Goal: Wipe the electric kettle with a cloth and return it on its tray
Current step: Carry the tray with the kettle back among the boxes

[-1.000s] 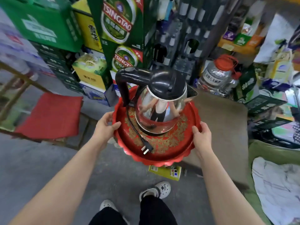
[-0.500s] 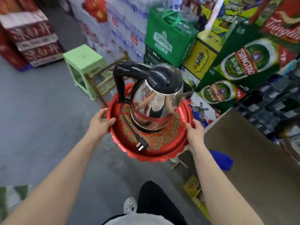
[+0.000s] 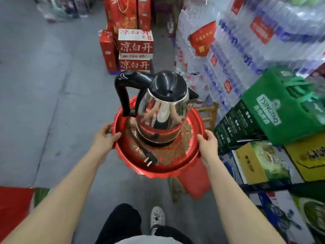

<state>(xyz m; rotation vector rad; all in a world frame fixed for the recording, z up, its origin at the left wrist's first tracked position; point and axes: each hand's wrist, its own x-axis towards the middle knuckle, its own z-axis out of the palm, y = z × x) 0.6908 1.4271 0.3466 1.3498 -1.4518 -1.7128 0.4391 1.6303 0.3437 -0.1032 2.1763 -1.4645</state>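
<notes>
Hands grip tray rim; kettle between.

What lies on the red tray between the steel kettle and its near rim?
Head view: only the black power cord, ending in its plug, on the tray's gold-patterned floor.

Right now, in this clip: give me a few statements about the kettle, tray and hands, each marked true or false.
1. The kettle stands upright on the red tray. True.
2. Only one hand holds the tray. False: the left hand and the right hand each grip its rim.
3. The plug lies on the tray. True.
4. A cloth is draped over the kettle. False: no cloth is on it.
</notes>
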